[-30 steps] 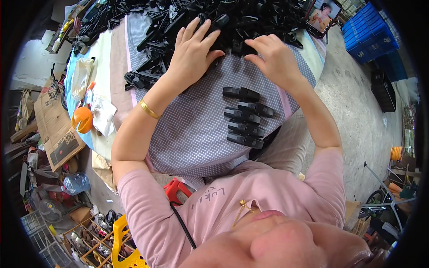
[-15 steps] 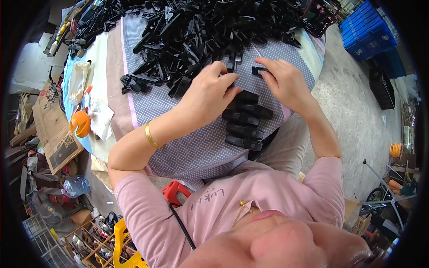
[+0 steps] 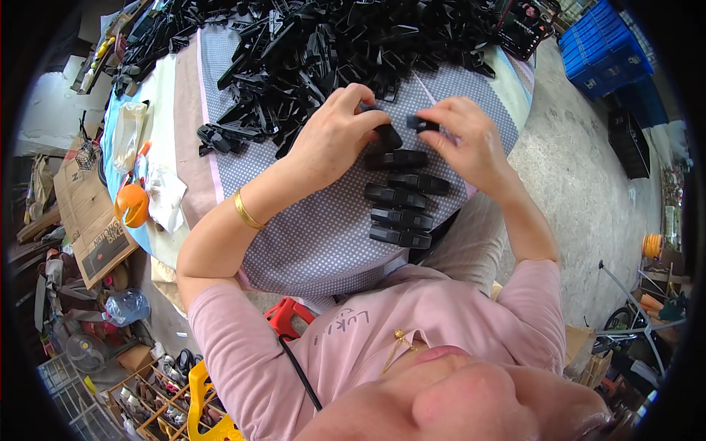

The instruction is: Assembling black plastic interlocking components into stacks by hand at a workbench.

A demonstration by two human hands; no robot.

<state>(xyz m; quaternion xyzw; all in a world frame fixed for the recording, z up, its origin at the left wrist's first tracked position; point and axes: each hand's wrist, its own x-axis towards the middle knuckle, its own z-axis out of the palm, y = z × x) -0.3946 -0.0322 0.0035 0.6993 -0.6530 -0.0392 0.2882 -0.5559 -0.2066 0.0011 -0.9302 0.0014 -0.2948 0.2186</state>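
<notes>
My left hand [image 3: 340,132] is closed on a black plastic part [image 3: 387,137], its fingers curled over the far end. Between the thumb and fingers of my right hand [image 3: 465,134] is a smaller black plastic piece [image 3: 421,123], held a short way to the right of the first. The two pieces are apart. Just below my hands, a short column of black plastic clips [image 3: 407,195] lies on the dotted tablecloth [image 3: 309,250], each turned crosswise. Their exact kind is hard to make out. Beyond my left hand spreads a large heap of black plastic parts [image 3: 316,66].
An orange round object [image 3: 132,204] and white plastic bags [image 3: 165,195] lie at the table's left. Blue crates [image 3: 604,51] stand on the floor at far right. A red stool [image 3: 288,317] and a yellow one [image 3: 198,400] are near me.
My left hand has risen slightly, and a black part now shows below its fingers. The small piece in my right hand has turned and shifted a little left.
</notes>
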